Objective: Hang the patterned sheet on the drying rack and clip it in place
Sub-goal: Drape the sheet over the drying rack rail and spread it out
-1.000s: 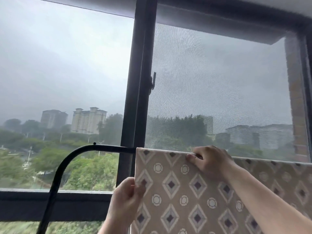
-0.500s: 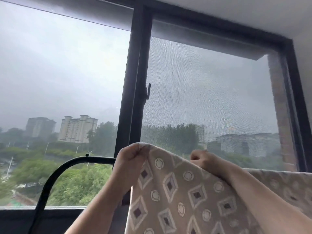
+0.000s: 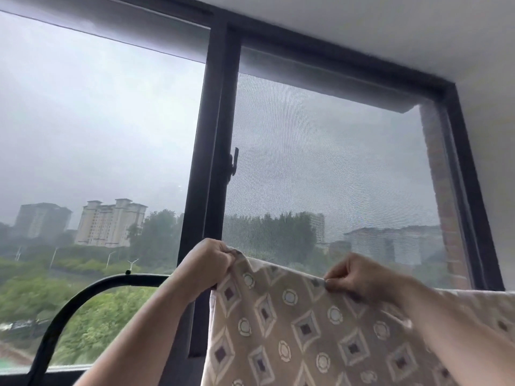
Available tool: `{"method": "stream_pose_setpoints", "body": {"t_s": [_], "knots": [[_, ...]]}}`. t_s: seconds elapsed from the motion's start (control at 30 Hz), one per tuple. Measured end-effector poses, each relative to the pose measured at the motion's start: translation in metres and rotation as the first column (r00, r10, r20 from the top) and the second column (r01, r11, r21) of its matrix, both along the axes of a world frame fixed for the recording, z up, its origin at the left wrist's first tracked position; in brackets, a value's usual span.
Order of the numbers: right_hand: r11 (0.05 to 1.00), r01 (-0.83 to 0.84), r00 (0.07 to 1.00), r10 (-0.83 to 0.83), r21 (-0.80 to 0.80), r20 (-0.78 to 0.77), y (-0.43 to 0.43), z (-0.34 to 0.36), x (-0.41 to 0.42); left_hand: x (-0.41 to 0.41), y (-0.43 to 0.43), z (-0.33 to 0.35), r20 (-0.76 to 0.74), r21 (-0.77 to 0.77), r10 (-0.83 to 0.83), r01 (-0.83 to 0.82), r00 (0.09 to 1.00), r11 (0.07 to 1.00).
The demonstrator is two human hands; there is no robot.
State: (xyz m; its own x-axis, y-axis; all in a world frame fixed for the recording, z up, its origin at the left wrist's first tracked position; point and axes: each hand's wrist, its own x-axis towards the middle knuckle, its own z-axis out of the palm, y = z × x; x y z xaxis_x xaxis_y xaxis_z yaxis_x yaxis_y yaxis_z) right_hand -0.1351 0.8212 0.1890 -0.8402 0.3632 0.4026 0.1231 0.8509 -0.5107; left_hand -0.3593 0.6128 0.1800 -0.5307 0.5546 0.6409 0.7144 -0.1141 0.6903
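Patterned sheet [image 3: 292, 330] sat at 5 o'clock: tan fabric w/ dark-centred diamonds & white rings, top edge rumpled. L hand [image 3: 207, 264] clenched its top corner; R hand [image 3: 354, 277] pinched the top edge. Black drying rack [image 3: 83, 292] bar curved at 8 o'clock.

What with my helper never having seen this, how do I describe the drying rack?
Find the big window. Low before its left pane, beside the left hand holding the patterned sheet, is the drying rack. Unlike the straight frame, it is a thin black curved tube.
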Motion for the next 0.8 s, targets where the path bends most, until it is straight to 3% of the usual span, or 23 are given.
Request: {"method": "stream_pose_setpoints", "body": {"t_s": [0.2,0.3,0.47,0.53,0.6,0.7,0.8], "knots": [[0.989,0.099,0.979,-0.077,0.111,-0.187,0.005,0.012,-0.016,-0.004,0.007,0.008,0.025,-0.063,0.12,-0.119,0.992,0.991],[0.994,0.112,0.975,-0.11,0.0,-0.191,0.015,0.023,-0.025,-0.005,0.003,0.012,0.048,-0.089,0.106,-0.102,0.993,0.991],[0.959,0.084,0.996,-0.078,-0.27,0.034,0.042,0.025,-0.041,-0.002,-0.008,0.015,0.093,-0.15,0.024,-0.01,0.995,0.989],[0.937,0.093,0.995,-0.081,-0.336,0.05,0.047,0.025,-0.048,0.0,-0.011,0.016,0.117,-0.15,0.015,0.002,0.993,0.989],[0.96,0.196,0.978,-0.176,-0.199,0.114,0.05,0.026,-0.055,0.002,-0.011,0.017,0.126,-0.15,0.017,0.002,0.992,0.989],[0.941,0.286,0.867,-0.333,0.179,0.369,0.05,0.026,-0.064,0.006,-0.011,0.017,0.108,-0.195,0.061,-0.039,0.992,0.98],[0.941,0.212,0.752,-0.329,0.262,0.571,0.042,0.025,-0.068,0.013,-0.012,0.019,0.076,-0.294,0.14,-0.112,0.987,0.949]]}}
